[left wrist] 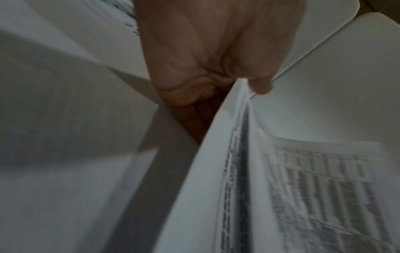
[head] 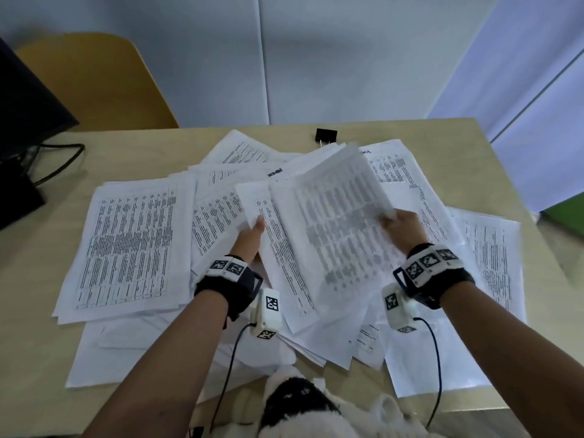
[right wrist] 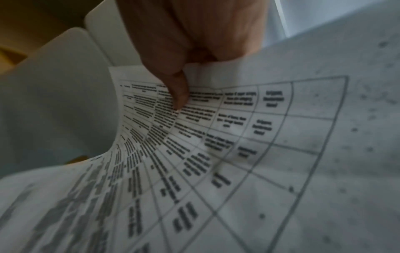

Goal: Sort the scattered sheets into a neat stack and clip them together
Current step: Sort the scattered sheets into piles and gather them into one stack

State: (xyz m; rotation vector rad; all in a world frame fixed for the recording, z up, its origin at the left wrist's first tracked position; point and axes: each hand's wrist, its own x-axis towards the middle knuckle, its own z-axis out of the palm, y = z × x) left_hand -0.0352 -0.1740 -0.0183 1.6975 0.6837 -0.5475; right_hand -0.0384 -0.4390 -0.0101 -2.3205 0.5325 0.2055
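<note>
Both hands, left point(head: 249, 238) and right point(head: 401, 226), pinch raised sheets point(head: 331, 222) above the desk point(head: 151, 153) scatter: gathering step. Next, square their edges, collect the rest; the clip point(head: 326, 135) waits beyond.

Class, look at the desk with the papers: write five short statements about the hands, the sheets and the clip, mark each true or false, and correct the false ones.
1. Both hands grip paper. True: the left hand pinches a few sheets, and the right hand holds a printed sheet.
2. The binder clip is already clamped on the stack. False: it lies by itself on the desk, at the far edge of the papers.
3. The scattered sheets cover much of the desk. True.
4. The sheet in the right hand lies flat on the desk. False: it is lifted and curved.
5. The clip is red. False: it is black.
</note>
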